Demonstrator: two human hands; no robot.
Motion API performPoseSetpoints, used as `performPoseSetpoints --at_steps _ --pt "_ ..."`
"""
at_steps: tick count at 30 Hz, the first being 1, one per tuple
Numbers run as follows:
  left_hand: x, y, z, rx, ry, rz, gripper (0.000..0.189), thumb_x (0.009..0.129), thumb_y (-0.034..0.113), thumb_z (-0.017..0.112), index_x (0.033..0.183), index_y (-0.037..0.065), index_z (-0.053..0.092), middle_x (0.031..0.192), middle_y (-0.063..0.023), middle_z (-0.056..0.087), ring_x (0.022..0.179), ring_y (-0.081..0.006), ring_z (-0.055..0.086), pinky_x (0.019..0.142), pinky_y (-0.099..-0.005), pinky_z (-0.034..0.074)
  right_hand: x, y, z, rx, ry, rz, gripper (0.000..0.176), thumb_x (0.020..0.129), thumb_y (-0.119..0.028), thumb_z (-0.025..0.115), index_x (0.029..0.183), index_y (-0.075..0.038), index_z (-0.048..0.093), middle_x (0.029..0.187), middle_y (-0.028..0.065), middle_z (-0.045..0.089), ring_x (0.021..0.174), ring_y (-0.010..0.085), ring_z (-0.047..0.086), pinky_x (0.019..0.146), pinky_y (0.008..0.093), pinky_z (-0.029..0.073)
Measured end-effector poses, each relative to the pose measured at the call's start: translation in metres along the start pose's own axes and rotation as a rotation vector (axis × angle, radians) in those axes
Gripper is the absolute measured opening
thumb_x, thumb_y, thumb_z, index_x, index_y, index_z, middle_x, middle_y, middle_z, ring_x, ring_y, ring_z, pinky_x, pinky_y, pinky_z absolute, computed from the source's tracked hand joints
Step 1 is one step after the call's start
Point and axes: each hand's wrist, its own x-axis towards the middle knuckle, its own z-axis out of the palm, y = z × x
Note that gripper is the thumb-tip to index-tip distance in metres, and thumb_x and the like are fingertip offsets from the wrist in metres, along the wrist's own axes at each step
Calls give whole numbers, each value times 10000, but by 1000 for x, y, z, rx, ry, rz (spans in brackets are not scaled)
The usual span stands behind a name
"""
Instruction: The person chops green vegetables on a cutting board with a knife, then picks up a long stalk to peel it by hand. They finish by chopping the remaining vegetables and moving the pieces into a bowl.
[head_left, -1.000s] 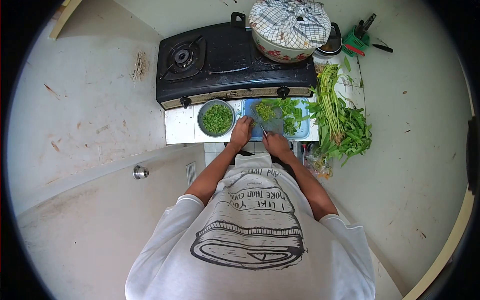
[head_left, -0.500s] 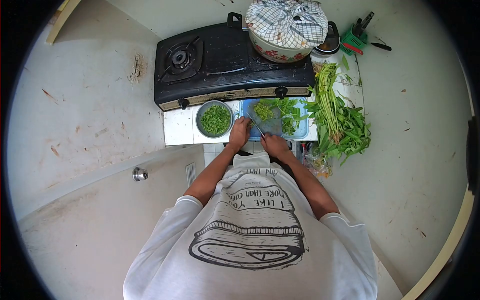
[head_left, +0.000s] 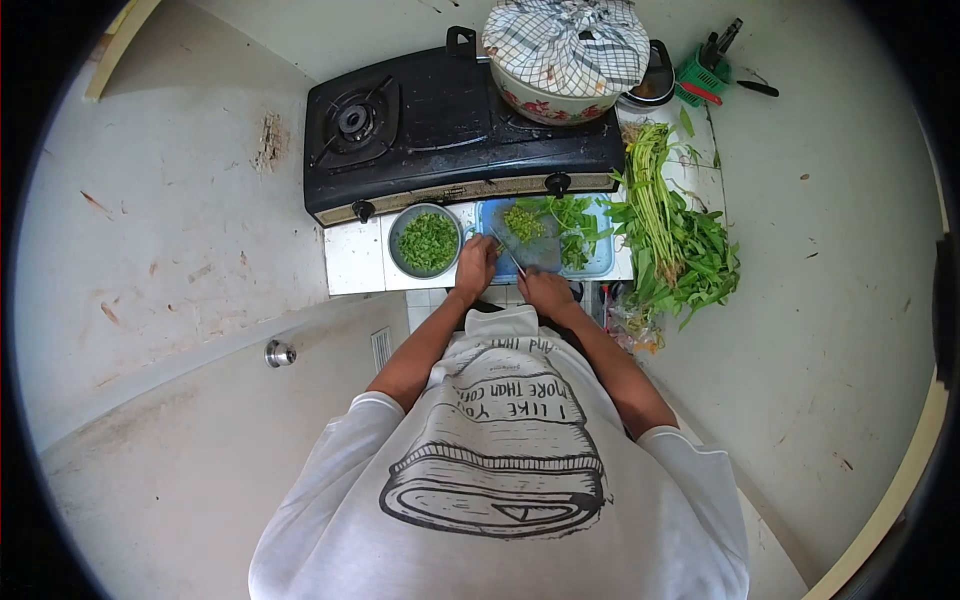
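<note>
My right hand is closed around the handle of a knife, its blade slanting up and left over the cutting board. My left hand is at the board's left side, close to the blade, with its fingers bent together; whatever they pinch is too small to make out. Chopped green stems lie in a pile beyond the blade. Leafy greens rest on the right part of the blue tray under the board. Left of my left hand stands a grey bowl of finely cut greens.
A black two-burner stove is behind the tray, carrying a large cloth-covered pot. A big bundle of leafy stems hangs over the counter's right end. In the back right corner, a green basket holds utensils.
The view has shifted very slightly, moving the stove and pot a little left in the picture. Both hands and the knife stay in nearly the same places at the board.
</note>
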Motion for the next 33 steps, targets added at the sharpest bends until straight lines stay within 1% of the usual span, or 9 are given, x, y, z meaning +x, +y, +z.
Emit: performPoseSetpoints --at_steps 3,8,12,15,18,21,23,29,33 --pt "1 5 -2 -34 -1 -37 100 855 -45 639 949 -9 642 899 -211 594 889 -436 601 797 -507 489 14 -1 7 7 49 -12 402 1050 -364 496 1009 12 631 820 257 728 777 445 726 749 549 576" --pt "-1 6 -1 53 65 72 128 856 -54 636 972 1 633 910 -206 584 873 -434 596 787 -511 491 3 6 6 22 21 -23 419 1046 -370 496 1008 26 628 820 263 727 783 444 727 759 552 576" --pt "-1 8 -2 51 30 40 147 851 -56 638 985 4 629 927 -204 587 884 -436 595 788 -514 493 2 7 5 6 -44 -8 431 1040 -368 494 1001 39 630 838 270 727 804 442 729 765 549 580" --pt "0 5 -4 31 11 33 133 853 -48 642 974 4 625 927 -204 588 886 -436 595 794 -515 496 10 6 11 -2 0 -19 421 1033 -364 499 1004 34 634 851 275 726 824 438 731 767 547 581" --pt "2 8 -3 31 23 55 113 863 -31 645 968 2 622 929 -204 589 889 -433 594 804 -515 497 8 7 9 -3 62 -42 403 1023 -356 516 1000 28 637 830 271 724 806 439 730 762 547 582" --pt "-1 8 -3 77 47 80 104 875 -13 643 975 -4 618 944 -206 589 904 -430 593 815 -514 495 -2 5 -9 14 -6 -17 392 1019 -349 525 978 24 641 798 265 721 767 436 729 738 542 585" --pt "1 7 1 82 67 77 106 882 -3 640 985 -10 614 958 -208 590 919 -428 592 821 -515 493 -8 11 -4 -23 3 -29 385 1016 -344 532 966 21 642 784 260 719 746 433 727 722 536 587" --pt "3 1 -2 79 -9 85 122 888 5 633 1006 -13 607 985 -209 592 946 -434 591 835 -520 494 1 10 7 -16 59 -36 388 1019 -350 537 948 17 642 775 251 721 731 426 728 702 532 589" --pt "2 12 -6 40 -7 26 127 893 14 636 1016 -3 608 988 -209 592 962 -438 595 847 -521 496 10 4 8 -41 92 -26 397 1026 -356 525 953 17 641 762 248 718 728 424 729 698 532 590"
